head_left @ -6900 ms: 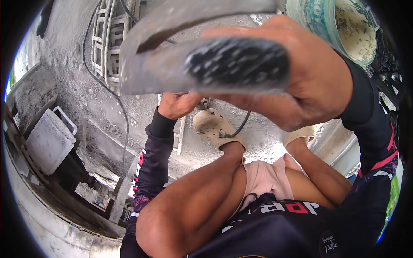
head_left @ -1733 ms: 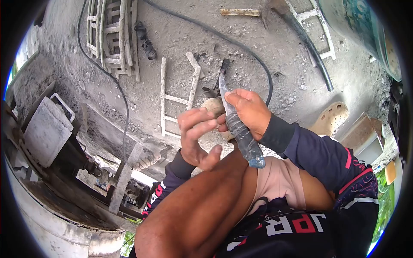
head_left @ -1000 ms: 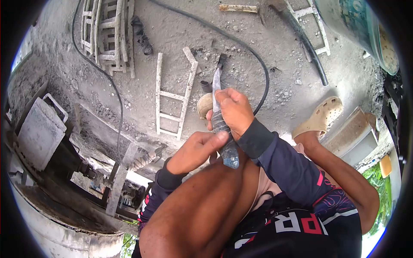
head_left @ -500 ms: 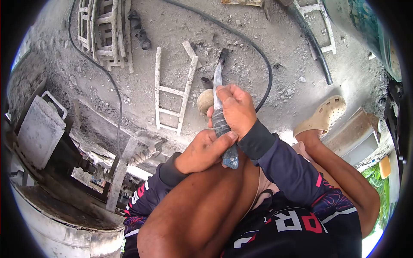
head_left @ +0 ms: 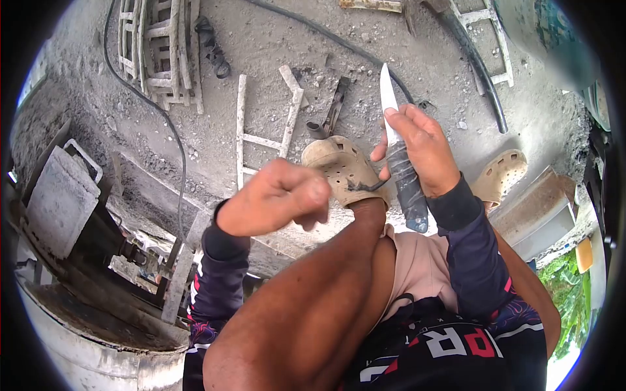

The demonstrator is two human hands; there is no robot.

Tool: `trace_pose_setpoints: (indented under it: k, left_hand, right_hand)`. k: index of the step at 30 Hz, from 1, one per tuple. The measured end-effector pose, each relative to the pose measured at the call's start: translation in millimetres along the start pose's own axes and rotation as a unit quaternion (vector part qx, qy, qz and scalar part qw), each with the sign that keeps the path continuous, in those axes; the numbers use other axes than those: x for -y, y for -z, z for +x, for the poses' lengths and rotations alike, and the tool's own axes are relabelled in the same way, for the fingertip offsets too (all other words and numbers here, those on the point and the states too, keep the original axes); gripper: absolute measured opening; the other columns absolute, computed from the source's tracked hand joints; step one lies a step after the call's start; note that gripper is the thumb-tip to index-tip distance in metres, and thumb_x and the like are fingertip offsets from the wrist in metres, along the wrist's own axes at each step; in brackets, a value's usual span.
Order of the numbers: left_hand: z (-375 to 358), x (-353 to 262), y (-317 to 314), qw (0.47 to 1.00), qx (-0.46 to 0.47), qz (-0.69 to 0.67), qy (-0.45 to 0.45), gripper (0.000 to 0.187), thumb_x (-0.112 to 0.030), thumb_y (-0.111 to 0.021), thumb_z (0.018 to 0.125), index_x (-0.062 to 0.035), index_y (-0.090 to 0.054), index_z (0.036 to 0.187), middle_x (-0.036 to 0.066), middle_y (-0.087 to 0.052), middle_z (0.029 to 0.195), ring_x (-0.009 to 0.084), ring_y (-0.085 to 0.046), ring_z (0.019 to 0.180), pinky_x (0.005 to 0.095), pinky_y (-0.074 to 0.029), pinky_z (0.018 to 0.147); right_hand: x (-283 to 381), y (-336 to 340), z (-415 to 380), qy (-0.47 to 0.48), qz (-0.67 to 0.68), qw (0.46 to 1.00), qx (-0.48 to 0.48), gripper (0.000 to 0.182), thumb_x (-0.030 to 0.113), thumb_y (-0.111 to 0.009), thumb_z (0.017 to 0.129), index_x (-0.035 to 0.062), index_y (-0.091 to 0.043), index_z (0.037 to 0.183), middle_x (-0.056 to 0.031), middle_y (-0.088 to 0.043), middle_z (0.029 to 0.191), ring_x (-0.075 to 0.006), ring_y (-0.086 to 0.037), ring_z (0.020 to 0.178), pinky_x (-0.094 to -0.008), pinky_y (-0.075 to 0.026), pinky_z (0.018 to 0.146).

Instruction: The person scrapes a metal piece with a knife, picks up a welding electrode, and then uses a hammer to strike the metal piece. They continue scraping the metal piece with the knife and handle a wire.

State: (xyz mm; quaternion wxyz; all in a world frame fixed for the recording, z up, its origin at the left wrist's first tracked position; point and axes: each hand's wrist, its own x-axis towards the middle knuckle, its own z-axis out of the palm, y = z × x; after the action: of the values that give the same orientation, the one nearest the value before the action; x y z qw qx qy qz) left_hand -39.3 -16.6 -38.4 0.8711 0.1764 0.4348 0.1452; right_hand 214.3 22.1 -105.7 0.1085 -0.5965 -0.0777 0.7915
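A knife (head_left: 408, 176) with a pale pointed blade and a handle wound in dark strips is in my right hand (head_left: 427, 151). My thumb rests at the base of the blade, which points away from me, and the handle's bluish butt end shows below the palm. To the left, my left hand (head_left: 277, 199) is held up apart from the knife, its fingers curled in; what they hold, if anything, is hidden. Between the hands, beyond my knee, is a beige clog (head_left: 342, 168) on my foot. A thin dark strip (head_left: 366, 186) shows against it.
Pale ladder-like frames (head_left: 262, 140) lie on the dusty ground, with more stacked (head_left: 163, 52) at upper left. A black hose (head_left: 326, 32) curves across the ground. A dark pipe (head_left: 479, 65) lies at upper right. Machinery (head_left: 65, 195) and a metal drum (head_left: 111, 352) stand on the left.
My left hand has come off the knife handle and moved up and left. My right hand has carried the knife to the right, uncovering the clog.
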Motion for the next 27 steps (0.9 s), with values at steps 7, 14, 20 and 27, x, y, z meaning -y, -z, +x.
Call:
trace_pose_setpoints:
  k: [7,14,20,27]
  left_hand:
    - [29,23,34,0.848,-0.288,0.430,-0.113,0.054,-0.031,-0.085,0.083,0.0007,-0.064,0.122,0.009,-0.069,0.107,0.0160,-0.065,0.097,0.0321,-0.052,0.082]
    - [68,62,46,0.946,-0.220,0.040,-0.235,0.040,-0.025,-0.059,0.104,0.0023,-0.062,0.133,0.013,-0.072,0.119,0.0187,-0.068,0.102,0.0329,-0.054,0.090]
    - [88,44,78,0.745,-0.247,0.559,-0.268,0.035,-0.022,-0.079,0.091,-0.0091,-0.073,0.123,0.005,-0.075,0.105,0.0131,-0.069,0.084,0.0268,-0.054,0.072]
    - [101,34,74,0.621,-0.222,0.683,-0.313,0.031,-0.027,-0.086,0.081,-0.0153,-0.076,0.108,0.000,-0.073,0.092,0.0177,-0.068,0.077,0.0310,-0.056,0.065]
  right_hand:
    - [6,10,-12,0.029,-0.390,0.919,0.059,0.030,0.028,-0.053,0.105,-0.0016,-0.054,0.103,-0.0158,-0.060,0.068,-0.0299,-0.068,0.064,-0.0436,-0.051,0.055]
    - [-3,40,-6,0.152,-0.488,0.858,0.053,0.028,0.023,-0.052,0.104,-0.0037,-0.051,0.094,-0.0314,-0.058,0.072,-0.0525,-0.058,0.072,-0.0539,-0.043,0.062]
    - [15,40,8,0.221,-0.462,0.859,0.033,0.032,0.025,-0.054,0.103,-0.0048,-0.054,0.094,-0.0300,-0.057,0.073,-0.0504,-0.058,0.070,-0.0504,-0.045,0.063]
    - [22,46,11,0.242,-0.449,0.860,0.008,0.036,0.030,-0.055,0.103,-0.0057,-0.056,0.098,-0.0303,-0.058,0.080,-0.0454,-0.058,0.071,-0.0450,-0.048,0.066]
